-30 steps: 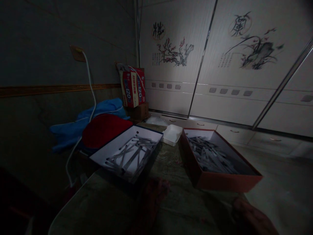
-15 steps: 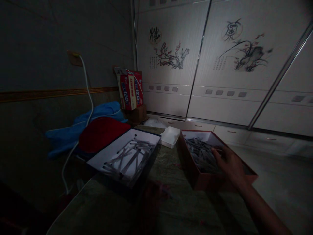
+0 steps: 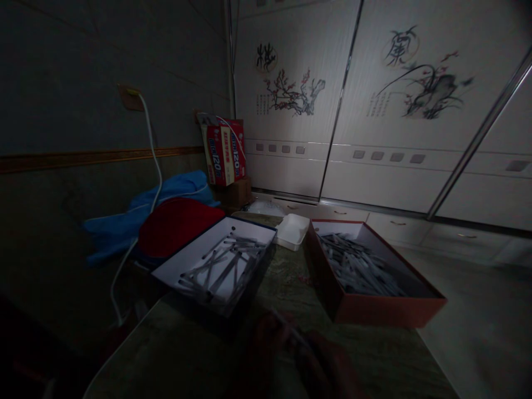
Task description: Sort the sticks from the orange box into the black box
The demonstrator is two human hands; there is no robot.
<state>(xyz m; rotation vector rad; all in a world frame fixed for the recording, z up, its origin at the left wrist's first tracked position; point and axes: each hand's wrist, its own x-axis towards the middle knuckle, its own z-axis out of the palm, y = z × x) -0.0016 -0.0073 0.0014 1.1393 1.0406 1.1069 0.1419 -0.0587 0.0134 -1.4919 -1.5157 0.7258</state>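
In the dim foreground my left hand (image 3: 266, 339) is closed, its fingers pinching a thin pale pen-like stick (image 3: 287, 325). My right hand (image 3: 326, 363) comes in from the lower right, close beside it, with curled fingers on the stick's other end. Both hands are very dark, so finger detail is hard to make out. To the right, an open reddish-brown box (image 3: 386, 311) holds a dense heap of similar sticks (image 3: 359, 266). On the left, a dark-edged box with a white lining (image 3: 174, 267) contains a looser scatter of sticks (image 3: 224, 269), some with dark ends.
A small white tray (image 3: 292, 231) sits between the boxes on the greenish table (image 3: 286, 282). Red cloth (image 3: 178, 224) and a blue bag (image 3: 120, 221) lie at left, with a white cable (image 3: 155, 160) hanging over. Behind are a red carton (image 3: 226, 152) and sliding cabinet doors (image 3: 299, 172).
My right hand has left the heap in the reddish-brown box and moved down and left to meet my left hand. The view has shifted slightly.
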